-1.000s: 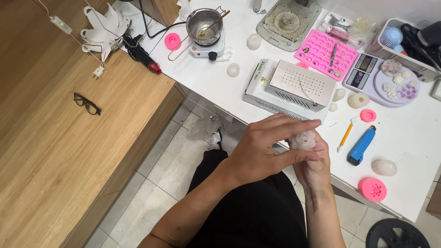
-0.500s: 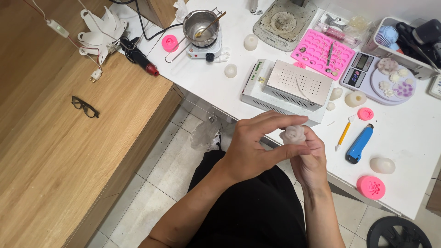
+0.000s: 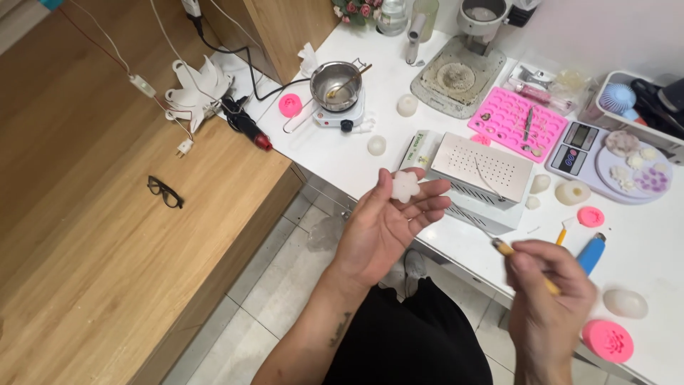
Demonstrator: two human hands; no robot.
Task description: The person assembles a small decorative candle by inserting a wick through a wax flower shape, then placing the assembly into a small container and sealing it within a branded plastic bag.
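Fingers (image 3: 427,203) of the left hand (image 3: 385,228) lie spread, palm up, with a small white flower-shaped piece (image 3: 405,185), smooth and waxy, resting on the fingertips above the near edge of the white desk (image 3: 342,153). Right hand (image 3: 548,306) is blurred, its fingers pinched on a thin yellow-handled tool (image 3: 524,264) whose tip is hard to make out.

The two hands, earlier clasped together around the wax flower (image 3: 405,185), are now apart. The left hand (image 3: 385,224) lies open, palm up, the flower resting on its fingertips. The right hand (image 3: 548,303) sits nearer and further right, gripping a thin tool (image 3: 514,258).
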